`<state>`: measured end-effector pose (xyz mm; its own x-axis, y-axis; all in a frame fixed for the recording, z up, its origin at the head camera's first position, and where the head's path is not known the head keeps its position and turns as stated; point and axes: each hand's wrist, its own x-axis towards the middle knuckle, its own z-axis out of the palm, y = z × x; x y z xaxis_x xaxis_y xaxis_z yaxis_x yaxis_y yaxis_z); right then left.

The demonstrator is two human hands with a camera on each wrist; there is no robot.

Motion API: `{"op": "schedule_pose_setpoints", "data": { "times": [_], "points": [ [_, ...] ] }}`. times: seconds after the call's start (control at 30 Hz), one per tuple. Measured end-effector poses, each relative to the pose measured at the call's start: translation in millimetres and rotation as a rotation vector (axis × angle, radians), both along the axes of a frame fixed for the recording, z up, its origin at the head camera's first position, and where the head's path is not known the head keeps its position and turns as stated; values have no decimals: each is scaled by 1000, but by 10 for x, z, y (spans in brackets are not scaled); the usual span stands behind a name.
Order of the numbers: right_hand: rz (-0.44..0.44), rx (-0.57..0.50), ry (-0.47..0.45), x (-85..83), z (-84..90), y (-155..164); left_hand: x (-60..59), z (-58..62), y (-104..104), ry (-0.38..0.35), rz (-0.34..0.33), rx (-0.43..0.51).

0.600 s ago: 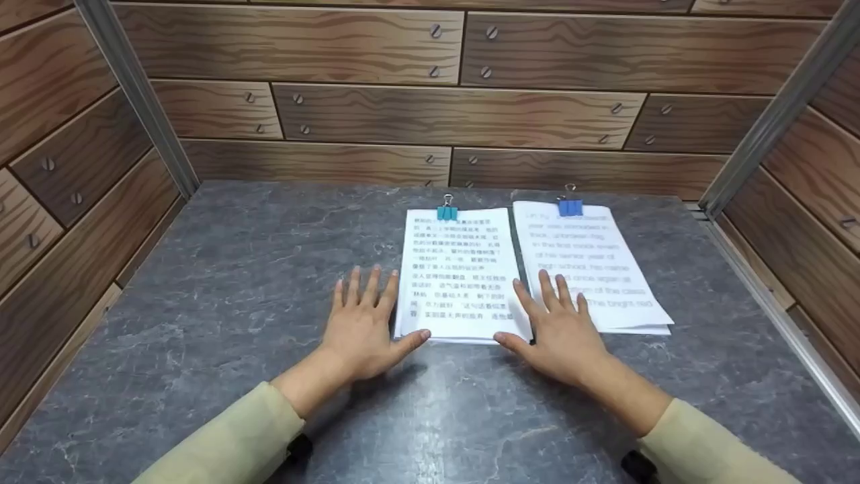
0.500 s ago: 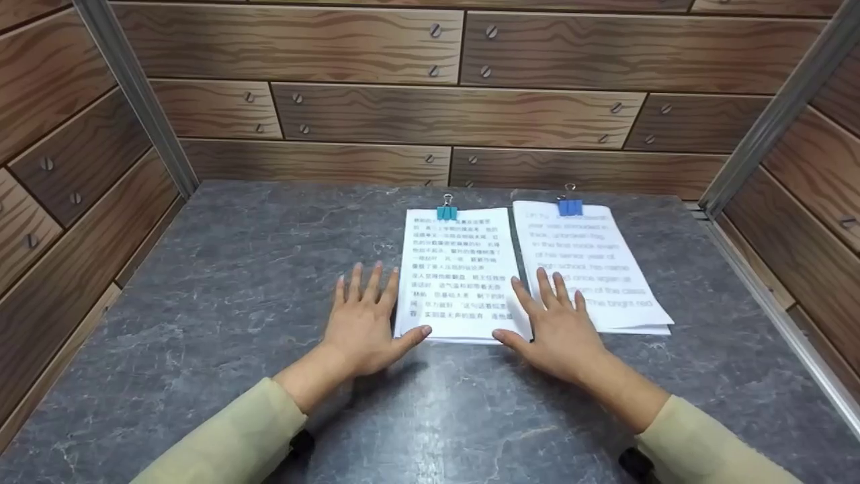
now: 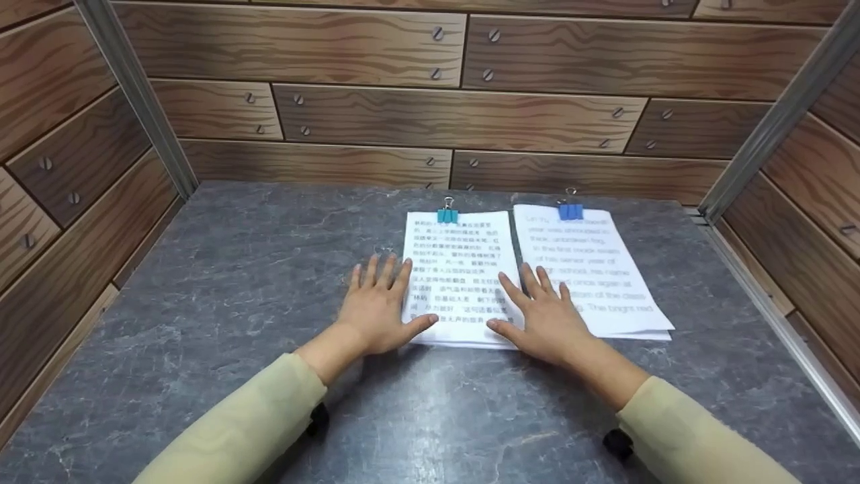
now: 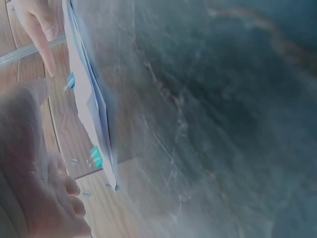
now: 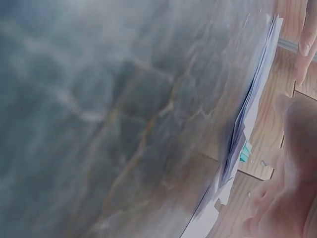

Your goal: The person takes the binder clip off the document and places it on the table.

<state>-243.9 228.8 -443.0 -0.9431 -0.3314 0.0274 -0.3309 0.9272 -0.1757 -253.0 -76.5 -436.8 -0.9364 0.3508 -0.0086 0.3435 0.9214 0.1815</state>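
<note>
Two clipped stacks of printed paper lie side by side on the dark marbled tabletop. The left stack (image 3: 457,269) carries a teal binder clip (image 3: 447,215) at its top edge; a blue binder clip (image 3: 570,211) holds the right stack (image 3: 584,262). My left hand (image 3: 376,312), fingers spread and straight, is at the left stack's lower left edge, its thumb over the page. Spread likewise, my right hand (image 3: 551,323) overlaps the left stack's lower right corner and the right stack's near left part. In the left wrist view the palm (image 4: 29,168) shows above the paper level, gripping nothing.
The marbled tabletop (image 3: 235,302) extends around the stacks. Wood-print walls (image 3: 376,114) enclose it at the back and both sides, with metal posts (image 3: 144,101) at the back corners. A metal strip (image 3: 799,349) runs along the right edge.
Both hands have moved inward, closer to each other, and slightly farther forward over the paper. The fingers stay spread. The stacks lie as before.
</note>
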Motion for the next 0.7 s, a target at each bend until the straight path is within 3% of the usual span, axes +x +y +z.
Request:
{"op": "schedule_pose_setpoints", "data": {
  "times": [0.3,0.53,0.7],
  "points": [
    [48,16,-84,-168,-38,-27,-149,-59,11,-68,-36,-68],
    [73,0,-189,-206,-41,-26,-206,-120,14,-147,-66,-91],
    [75,-3,-204,-222,-22,-26,-226,-128,3,-141,-77,-103]
  ]
}}
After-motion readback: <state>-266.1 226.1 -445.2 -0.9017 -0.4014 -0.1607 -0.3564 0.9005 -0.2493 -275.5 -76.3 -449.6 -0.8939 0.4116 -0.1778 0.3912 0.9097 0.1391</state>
